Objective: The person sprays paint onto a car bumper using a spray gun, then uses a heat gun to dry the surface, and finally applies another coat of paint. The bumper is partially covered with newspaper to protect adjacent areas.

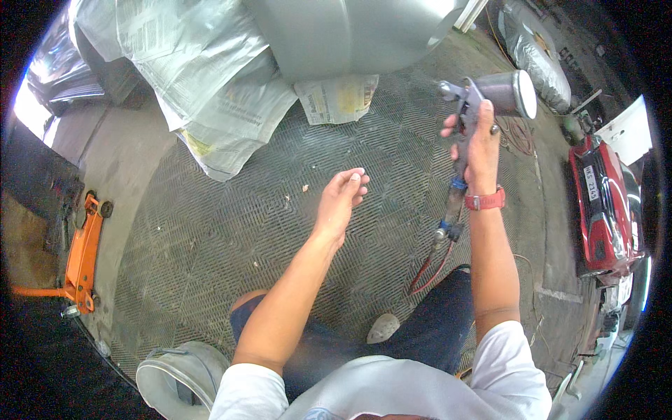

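My right hand point(481, 150) is wrapped round the grip of a metal spray gun point(467, 98), out to the right of the car panel. A dark cup with a white lid point(511, 94) sits on the gun, tilted to the right. Below the grip hangs an air fitting with blue bands point(448, 210), and a red hose point(428, 271) loops down from it. Level with my chest, my left hand point(340, 203) hangs in the air with its fingers curled in and the thumb over them; nothing shows in it. A grey car body panel point(350, 35) faces me at the top.
Newspaper and plastic sheeting point(210, 84) cover parts left of the panel. Ridged matting point(231, 217) lies underfoot. An orange floor jack point(82, 255) stands at left, a white bucket point(157, 378) at lower left. A red car front point(605, 203) and a plastic-wrapped part point(535, 56) are at right.
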`<state>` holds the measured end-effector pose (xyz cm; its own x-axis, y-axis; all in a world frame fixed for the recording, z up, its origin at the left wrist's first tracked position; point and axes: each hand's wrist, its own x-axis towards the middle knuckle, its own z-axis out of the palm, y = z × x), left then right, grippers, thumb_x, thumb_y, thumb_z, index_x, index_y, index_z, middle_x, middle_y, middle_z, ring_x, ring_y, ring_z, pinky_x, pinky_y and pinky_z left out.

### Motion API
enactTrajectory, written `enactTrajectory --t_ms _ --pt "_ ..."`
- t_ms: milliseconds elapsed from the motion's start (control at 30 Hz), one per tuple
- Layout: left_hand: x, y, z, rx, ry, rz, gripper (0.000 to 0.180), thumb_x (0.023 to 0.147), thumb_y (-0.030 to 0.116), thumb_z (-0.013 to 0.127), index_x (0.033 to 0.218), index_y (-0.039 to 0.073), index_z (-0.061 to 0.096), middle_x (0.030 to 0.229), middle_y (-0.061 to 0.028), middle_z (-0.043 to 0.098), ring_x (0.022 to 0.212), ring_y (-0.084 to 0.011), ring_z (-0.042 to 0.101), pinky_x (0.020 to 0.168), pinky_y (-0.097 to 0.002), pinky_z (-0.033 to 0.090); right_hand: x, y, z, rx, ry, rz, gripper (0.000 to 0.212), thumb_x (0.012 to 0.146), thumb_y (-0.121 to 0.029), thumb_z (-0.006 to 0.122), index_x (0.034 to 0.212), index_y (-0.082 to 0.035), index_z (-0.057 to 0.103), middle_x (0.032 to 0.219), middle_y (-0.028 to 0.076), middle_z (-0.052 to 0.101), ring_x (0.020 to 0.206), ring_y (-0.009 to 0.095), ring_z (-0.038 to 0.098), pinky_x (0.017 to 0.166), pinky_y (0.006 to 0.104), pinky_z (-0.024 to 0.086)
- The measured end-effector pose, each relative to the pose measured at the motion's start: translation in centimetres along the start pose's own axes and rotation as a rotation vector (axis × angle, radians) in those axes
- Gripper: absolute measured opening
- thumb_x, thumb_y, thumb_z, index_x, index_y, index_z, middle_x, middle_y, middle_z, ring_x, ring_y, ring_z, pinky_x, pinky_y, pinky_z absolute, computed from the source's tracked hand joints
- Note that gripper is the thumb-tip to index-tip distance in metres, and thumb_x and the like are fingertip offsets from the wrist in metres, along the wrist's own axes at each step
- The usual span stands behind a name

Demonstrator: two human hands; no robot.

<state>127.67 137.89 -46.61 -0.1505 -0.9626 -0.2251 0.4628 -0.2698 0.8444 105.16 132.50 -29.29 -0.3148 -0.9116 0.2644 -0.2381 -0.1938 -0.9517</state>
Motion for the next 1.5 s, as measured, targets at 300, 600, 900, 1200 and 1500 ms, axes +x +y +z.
enactTrajectory --t_ms 300,600,900,1200,1500 --pt "-0.1 0.1 0.0 0.029 -0.024 -0.006 0.038 0.112 0.034 0.062 0.139 0.008 0.068 0.131 -0.0063 0.074 0.112 -0.0157 0.067 0.101 -0.0342 0.052 3.5 -0.7 -3.8 -0.05 0.289 -0.048 0.067 0.114 -0.062 0.041 0.124 -0.001 0.068 0.085 0.01 0.074 0.07 0.016 0.072 0.044 0.0269 0.047" --pt "0.2 0.4 -0.4 0.013 -0.042 -0.005 0.034 0.113 0.032 0.061 0.137 0.008 0.067 0.125 -0.0009 0.073 0.106 -0.0105 0.063 0.097 -0.0302 0.05 -4.5 -4.2 6.2 -0.02 -0.123 -0.048 0.064 0.117 -0.055 0.037 0.142 -0.004 0.065 0.092 0.009 0.073 0.075 0.014 0.07 0.046 0.0242 0.047" --pt "0.4 0.1 -0.1 0.033 -0.017 -0.015 0.033 0.113 0.031 0.06 0.136 0.008 0.066 0.122 -0.0008 0.073 0.104 -0.01 0.063 0.094 -0.0292 0.05 -6.8 -6.4 14.1 0.185 -0.452 -0.015 0.057 0.116 -0.051 0.045 0.112 -0.002 0.073 0.079 0.007 0.072 0.054 0.013 0.059 0.049 0.0295 0.046" --pt "0.7 0.0 -0.8 0.029 -0.044 0.001 0.036 0.112 0.032 0.061 0.138 0.007 0.066 0.126 -0.0028 0.073 0.106 -0.0121 0.065 0.097 -0.0316 0.051 -2.1 -5.4 5.0 -0.039 -0.141 -0.033 0.067 0.115 -0.061 0.039 0.145 -0.005 0.062 0.089 0.008 0.072 0.073 0.013 0.07 0.044 0.0232 0.046" --pt "0.7 -0.1 -1.4 0.042 -0.051 0.007 0.04 0.112 0.034 0.062 0.141 0.007 0.066 0.13 -0.007 0.074 0.111 -0.0171 0.068 0.102 -0.0356 0.053 1.3 -5.9 -3.1 -0.063 0.266 -0.092 0.067 0.113 -0.062 0.042 0.123 0.0 0.069 0.085 0.009 0.073 0.071 0.016 0.072 0.042 0.0264 0.046"
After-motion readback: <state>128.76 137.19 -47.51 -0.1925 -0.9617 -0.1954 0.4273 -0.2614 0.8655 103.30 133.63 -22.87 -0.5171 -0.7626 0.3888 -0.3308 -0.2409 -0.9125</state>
